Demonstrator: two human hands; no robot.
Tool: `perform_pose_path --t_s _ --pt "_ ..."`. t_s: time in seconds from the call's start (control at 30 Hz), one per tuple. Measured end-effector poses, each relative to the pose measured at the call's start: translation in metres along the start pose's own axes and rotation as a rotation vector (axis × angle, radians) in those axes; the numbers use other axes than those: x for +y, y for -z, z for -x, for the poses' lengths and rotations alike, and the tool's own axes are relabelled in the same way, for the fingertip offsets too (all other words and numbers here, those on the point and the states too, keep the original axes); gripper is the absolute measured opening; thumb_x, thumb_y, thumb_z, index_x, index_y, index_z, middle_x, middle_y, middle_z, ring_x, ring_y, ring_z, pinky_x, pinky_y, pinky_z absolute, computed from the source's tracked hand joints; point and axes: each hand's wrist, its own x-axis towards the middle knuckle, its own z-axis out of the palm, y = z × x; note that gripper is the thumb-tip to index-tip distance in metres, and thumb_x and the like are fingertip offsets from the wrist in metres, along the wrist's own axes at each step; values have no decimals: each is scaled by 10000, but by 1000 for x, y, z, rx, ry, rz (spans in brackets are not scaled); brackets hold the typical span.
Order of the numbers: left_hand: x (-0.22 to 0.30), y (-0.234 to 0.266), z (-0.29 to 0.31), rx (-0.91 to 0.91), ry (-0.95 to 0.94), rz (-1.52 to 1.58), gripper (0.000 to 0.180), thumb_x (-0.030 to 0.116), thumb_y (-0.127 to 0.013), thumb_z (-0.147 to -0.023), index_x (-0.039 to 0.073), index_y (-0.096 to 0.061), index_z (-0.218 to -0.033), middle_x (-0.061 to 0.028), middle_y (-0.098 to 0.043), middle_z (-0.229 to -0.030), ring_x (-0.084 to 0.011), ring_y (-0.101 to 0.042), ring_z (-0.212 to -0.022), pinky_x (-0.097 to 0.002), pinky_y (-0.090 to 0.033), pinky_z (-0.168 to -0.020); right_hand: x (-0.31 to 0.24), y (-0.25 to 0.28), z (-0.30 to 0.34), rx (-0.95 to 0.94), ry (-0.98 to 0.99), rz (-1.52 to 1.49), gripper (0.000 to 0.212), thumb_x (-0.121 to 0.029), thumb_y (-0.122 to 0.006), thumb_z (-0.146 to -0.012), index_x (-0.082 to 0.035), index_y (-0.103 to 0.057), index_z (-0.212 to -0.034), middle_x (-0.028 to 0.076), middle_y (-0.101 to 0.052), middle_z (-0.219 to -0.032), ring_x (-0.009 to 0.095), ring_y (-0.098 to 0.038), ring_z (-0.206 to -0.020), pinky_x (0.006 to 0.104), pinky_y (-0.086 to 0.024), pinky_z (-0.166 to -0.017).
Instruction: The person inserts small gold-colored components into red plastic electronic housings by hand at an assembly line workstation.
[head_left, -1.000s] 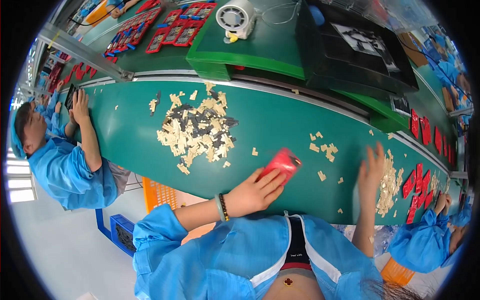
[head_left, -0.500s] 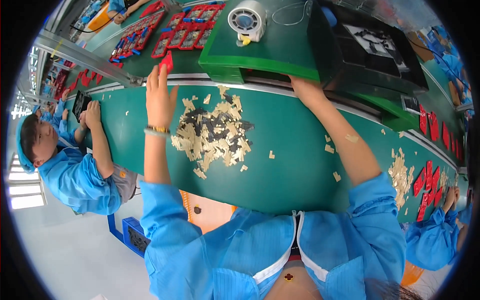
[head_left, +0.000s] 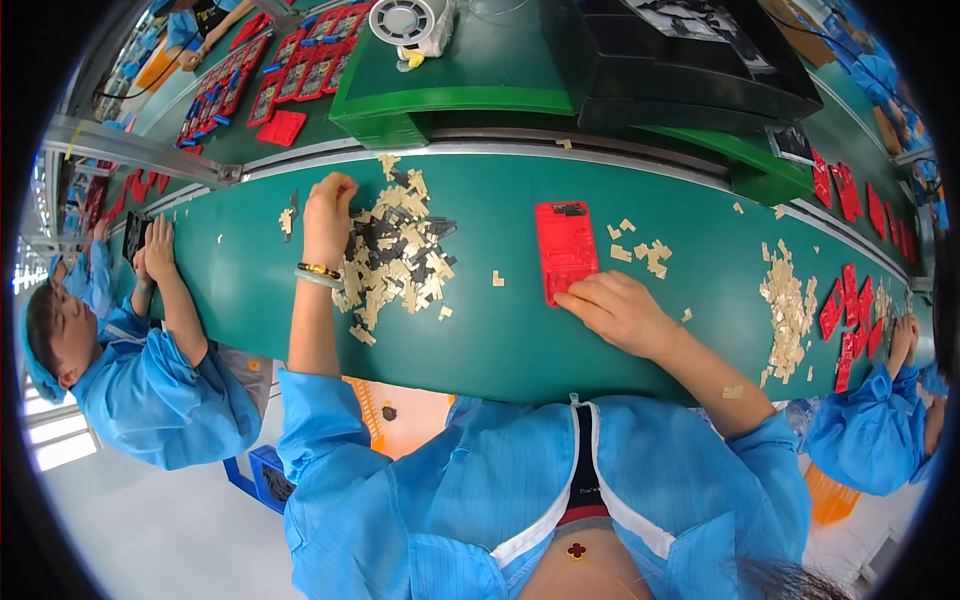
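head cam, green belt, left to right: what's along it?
Co-worker's hands on a dark tray → left hand at the pile of beige and dark small parts → red rectangular tray, right hand at its near edge → few loose beige pieces → second beige pile → red trays.

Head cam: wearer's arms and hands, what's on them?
Both hands bare, no gloves. Light blue smock sleeves pushed up to the elbows, forearms bare. Left hand has a gold-coloured bracelet at the wrist. Right hand shows nothing worn.
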Motion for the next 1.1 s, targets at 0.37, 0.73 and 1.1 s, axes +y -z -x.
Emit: perform_pose_path --t_s 0.37,0.73,1.1 --pt "11 -9 39 -173 58 3 394 97 -805 -615 29 -560 -917 -129 -544 -895 -321 -508 -873 -398 -438 -750 126 -44 -98 -137 -675 129 292 -279 -434 -929 -199 -643 -1117 185 -644 -897 353 -641 -856 511 -491 -725" --pt "43 -3 42 54 6 297 87 -56 -637 -802 -15 -560 -810 -70 -617 -785 -131 -569 -751 -255 -470 -710 185 -139 -213 290 -342 -229 352 -238 -482 -881 5 -560 -1123 219 -578 -1171 358 -542 -1122 414 -447 -921" --pt "33 1 44 295 187 454 155 -112 -622 -788 -12 -564 -891 -74 -626 -840 -127 -571 -768 -275 -498 -744 56 -38 -102 367 116 284 105 -168 -573 -752 -77 -532 -782 57 -535 -820 211 -540 -821 321 -437 -653"
